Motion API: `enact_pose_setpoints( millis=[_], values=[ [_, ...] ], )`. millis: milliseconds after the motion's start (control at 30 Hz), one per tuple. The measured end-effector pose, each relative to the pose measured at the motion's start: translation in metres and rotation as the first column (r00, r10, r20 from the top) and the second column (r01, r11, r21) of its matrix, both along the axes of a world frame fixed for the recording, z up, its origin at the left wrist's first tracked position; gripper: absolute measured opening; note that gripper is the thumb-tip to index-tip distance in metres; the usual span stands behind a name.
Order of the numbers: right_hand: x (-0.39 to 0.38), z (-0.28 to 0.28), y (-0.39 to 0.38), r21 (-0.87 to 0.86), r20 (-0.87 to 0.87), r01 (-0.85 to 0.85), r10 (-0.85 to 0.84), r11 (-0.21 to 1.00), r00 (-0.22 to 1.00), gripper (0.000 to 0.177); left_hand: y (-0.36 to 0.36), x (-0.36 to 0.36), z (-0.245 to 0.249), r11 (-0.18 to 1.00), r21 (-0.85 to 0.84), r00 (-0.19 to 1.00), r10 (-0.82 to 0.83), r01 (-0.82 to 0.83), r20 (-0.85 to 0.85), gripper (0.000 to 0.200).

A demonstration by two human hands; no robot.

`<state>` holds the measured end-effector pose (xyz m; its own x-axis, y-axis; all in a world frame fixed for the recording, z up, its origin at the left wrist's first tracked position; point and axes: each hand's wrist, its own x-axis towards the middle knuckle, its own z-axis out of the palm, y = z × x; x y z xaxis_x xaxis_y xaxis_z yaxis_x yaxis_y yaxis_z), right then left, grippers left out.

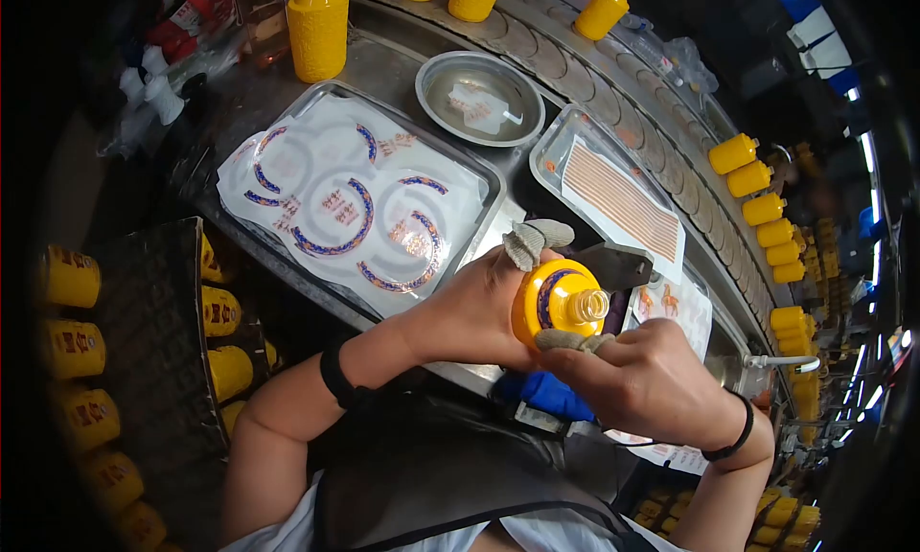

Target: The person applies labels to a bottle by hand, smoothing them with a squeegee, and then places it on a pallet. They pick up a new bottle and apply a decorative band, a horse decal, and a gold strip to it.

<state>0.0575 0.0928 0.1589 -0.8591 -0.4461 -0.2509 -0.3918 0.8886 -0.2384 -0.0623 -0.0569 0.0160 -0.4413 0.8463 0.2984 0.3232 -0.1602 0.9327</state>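
Observation:
My left hand (pixel 479 308) is wrapped round a yellow glass bottle (pixel 525 308), its clear neck tilted up towards me. A dark blue patterned band runs around the bottle's shoulder. My right hand (pixel 637 370) is closed against the bottle's near side, a cloth-covered finger lying along the shoulder below the neck. Its other fingers are curled and partly hidden. Knitted finger covers sit on both hands. Just left of the bottle is a metal tray (pixel 494 183) with white decal sheets (pixel 335 207) bearing blue curved bands and red characters.
A round metal bowl (pixel 422 78) holds water and a decal sheet. Beside it, another tray (pixel 541 159) carries a striped sheet (pixel 623 202). One yellow bottle (pixel 318 34) stands at the back left. Several more line the curved conveyor (pixel 613 102). A box (pixel 203 312) of decorated bottles sits lower left.

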Motion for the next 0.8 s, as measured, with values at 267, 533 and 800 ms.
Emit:
enact_pose_setpoints(
  millis=[267,533,800],
  values=[
    [0.070,-0.060,0.021,-0.174,-0.384,0.181,-0.236,0.968,0.893,0.045,-0.002,0.005,-0.001,0.999,0.044,0.998,-0.006,0.009,-0.060,0.086],
    [0.075,-0.104,-0.004,-0.455,-0.452,0.373,-0.571,0.809,0.685,0.059,-0.005,0.016,-0.008,0.995,0.089,0.998,0.043,-0.038,-0.055,0.086],
    [0.074,-0.109,-0.020,-0.271,-0.637,0.188,-0.322,0.944,0.700,0.060,-0.005,0.032,-0.024,0.974,0.165,0.977,0.176,-0.155,-0.120,0.085]
  ],
)
